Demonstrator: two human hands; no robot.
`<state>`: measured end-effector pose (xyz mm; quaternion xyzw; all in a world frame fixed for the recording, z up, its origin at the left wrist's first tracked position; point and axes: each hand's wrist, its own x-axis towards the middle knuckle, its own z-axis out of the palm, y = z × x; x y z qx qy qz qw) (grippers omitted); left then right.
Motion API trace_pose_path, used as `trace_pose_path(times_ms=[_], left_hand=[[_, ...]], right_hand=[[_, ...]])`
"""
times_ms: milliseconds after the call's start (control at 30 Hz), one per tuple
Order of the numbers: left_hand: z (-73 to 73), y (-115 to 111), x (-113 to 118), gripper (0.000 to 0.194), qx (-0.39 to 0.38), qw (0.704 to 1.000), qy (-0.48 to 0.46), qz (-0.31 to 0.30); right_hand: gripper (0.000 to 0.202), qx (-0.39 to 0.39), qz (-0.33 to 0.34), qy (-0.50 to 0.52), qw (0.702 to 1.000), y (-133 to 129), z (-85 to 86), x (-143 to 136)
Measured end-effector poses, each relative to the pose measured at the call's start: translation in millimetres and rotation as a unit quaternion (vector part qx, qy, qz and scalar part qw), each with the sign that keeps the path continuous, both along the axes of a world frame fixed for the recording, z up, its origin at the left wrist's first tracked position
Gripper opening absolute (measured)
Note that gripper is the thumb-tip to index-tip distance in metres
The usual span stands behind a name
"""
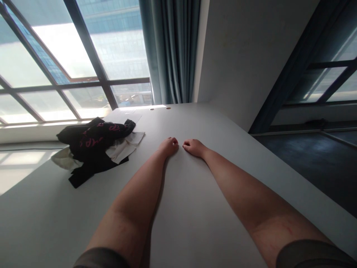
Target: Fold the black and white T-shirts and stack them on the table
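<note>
Both my forearms stretch out flat over a white table [195,208]. My left hand [169,145] rests on the tabletop with its fingers curled in, holding nothing. My right hand [194,147] lies just beside it, also loosely curled and empty, the two hands a small gap apart. The nearest object is a heap of clothes to the left: a black garment with pink lettering [95,143] on top of a white garment [125,148].
Large windows [55,67] run along the far left, with a teal curtain [173,52] at the table's far end. Two small round holes [160,108] sit near the far table edge. A dark floor [315,160] drops away on the right.
</note>
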<state>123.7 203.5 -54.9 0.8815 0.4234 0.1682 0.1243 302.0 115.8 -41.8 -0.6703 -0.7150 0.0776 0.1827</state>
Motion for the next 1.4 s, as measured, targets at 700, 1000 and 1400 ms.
trace_pose_path(times_ms=[700, 1000, 1400], left_hand=[[-1.7, 9, -6, 0.026, -0.008, 0.986, 0.024, 0.167], [2.2, 15, -15, 0.02, -0.025, 0.992, -0.039, 0.117], [10.5, 16, -24, 0.044, -0.022, 0.988, -0.12, 0.096]], right_hand=[[0.022, -0.011, 0.004, 0.009, 1.0, -4, 4.3, -3], [0.02, -0.002, 0.008, 0.022, 1.0, -3, 2.3, -1], [0.026, 0.1, -0.05, 0.043, 0.993, -8, 6.5, -1]])
